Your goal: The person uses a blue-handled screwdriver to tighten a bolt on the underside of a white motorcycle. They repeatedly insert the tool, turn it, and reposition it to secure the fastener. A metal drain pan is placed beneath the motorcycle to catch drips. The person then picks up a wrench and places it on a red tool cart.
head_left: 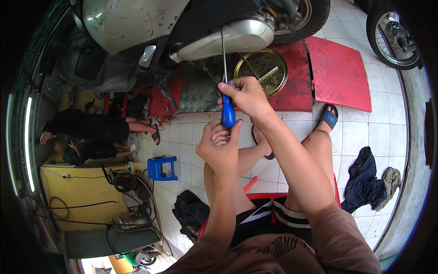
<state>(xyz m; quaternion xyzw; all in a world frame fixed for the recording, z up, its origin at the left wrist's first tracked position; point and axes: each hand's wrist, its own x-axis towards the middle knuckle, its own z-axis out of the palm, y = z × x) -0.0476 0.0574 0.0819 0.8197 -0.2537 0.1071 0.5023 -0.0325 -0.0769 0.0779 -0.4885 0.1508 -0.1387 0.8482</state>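
A long screwdriver (227, 113) with a blue handle and a metal shaft points away from me. Its far end overlaps the silver side cover (237, 39) of a scooter; whether the tip touches it I cannot tell. With thumb and fingers, my right hand (248, 95) pinches the top of the handle where the shaft begins. Curled around the rounded butt end of the handle, my left hand (221, 148) has its thumb and fingers on either side. Below the cover, a round gold-coloured tray (277, 84) holds a metal tool.
The scooter stands over a red lift platform (340, 73). A blue stool (162, 169) is on the tiled floor to the left, near hoses and a compressor-like machine. Dark cloths (363, 180) lie at right. Two people are at far left; another wheel (393, 39) stands at upper right.
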